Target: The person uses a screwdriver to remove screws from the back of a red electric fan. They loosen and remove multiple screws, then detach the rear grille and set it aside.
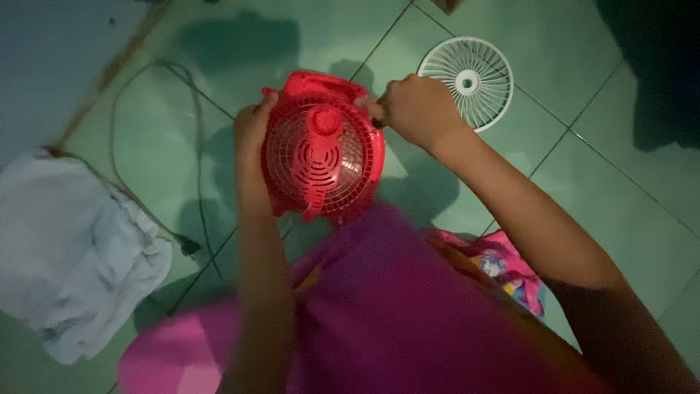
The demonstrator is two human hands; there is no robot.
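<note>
Hands first: my left hand is wrapped around the left edge of the red fan, gripping its housing, while my right hand is closed on the fan's upper right corner. I see the fan held above the green tiled floor, just over my lap. Beyond it lies a white fan grille; a pale cloth sits well to the left.

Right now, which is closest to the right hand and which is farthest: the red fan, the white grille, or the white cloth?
1. Red fan: the right hand is touching its top edge.
2. White grille: on the floor just beyond that hand.
3. White cloth: far off on the left side.
</note>
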